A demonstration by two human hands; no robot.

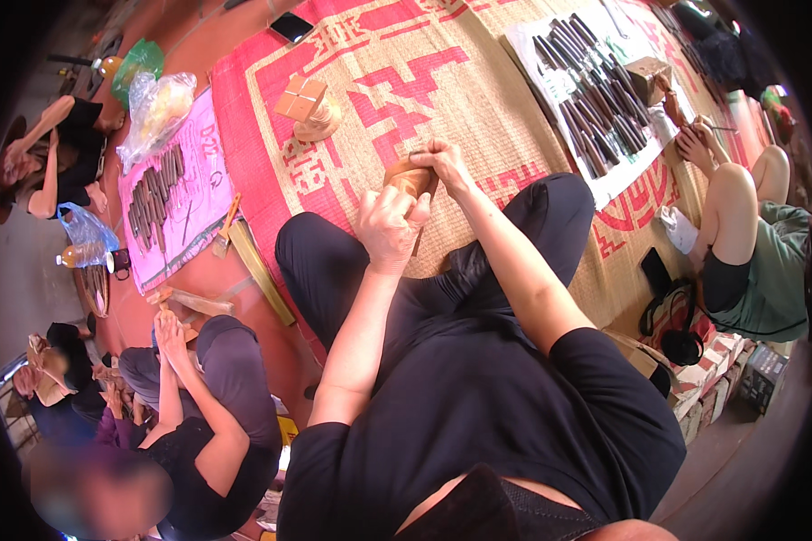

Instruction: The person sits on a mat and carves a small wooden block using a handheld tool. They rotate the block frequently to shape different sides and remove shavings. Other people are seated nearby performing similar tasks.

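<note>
Left hand (383,223) near, right hand (442,164) far, both clamped on wood-like piece (410,180). Probably shaping; next move calls for steady bracing.

Your workpiece (410,183) is orange-brown, your shirt (496,388) black, your mat (478,113) straw-coloured with angular red patterns.

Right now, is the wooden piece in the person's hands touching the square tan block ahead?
Apart: the head view shows patterned mat between the wooden piece and the square tan block.
</note>
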